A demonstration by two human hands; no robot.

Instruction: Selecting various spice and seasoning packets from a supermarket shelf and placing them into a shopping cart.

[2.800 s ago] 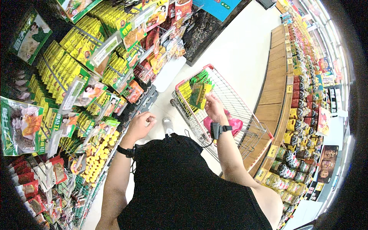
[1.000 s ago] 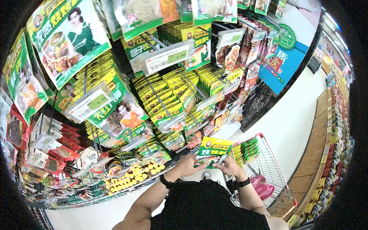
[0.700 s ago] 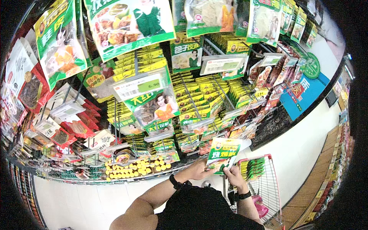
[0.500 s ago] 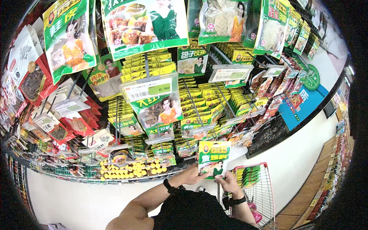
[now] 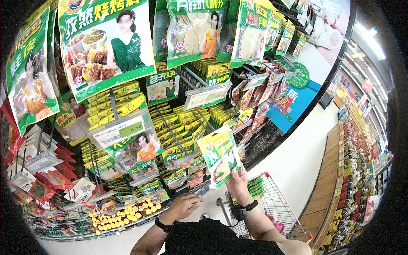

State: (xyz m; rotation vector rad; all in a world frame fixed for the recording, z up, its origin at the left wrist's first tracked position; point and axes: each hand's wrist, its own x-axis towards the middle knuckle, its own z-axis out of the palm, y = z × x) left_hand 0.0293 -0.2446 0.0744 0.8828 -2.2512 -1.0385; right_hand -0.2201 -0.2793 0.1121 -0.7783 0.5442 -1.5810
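My right hand (image 5: 238, 186) grips the lower right edge of a green, yellow and white seasoning packet (image 5: 218, 155), thumb on its front. The packet is held up, slightly tilted, before the hanging rack. Below and left of it, my left hand (image 5: 183, 207) is empty, its fingers stretched out toward the right and apart from the packet. Rows of similar packets (image 5: 182, 127) hang on metal hooks just beyond the held one.
A wire shopping cart (image 5: 282, 208) with green packets (image 5: 256, 187) inside stands at my right. Larger hanging bags (image 5: 106, 46) and price-tag holders (image 5: 208, 95) jut out ahead. Yellow-capped jars (image 5: 123, 216) line the low shelf. A wooden-sided display (image 5: 321, 187) is farther right.
My left hand has let go of the packet and moved left, away from it. My right hand alone now holds the packet, lifted toward the rack. The view has turned to the right.
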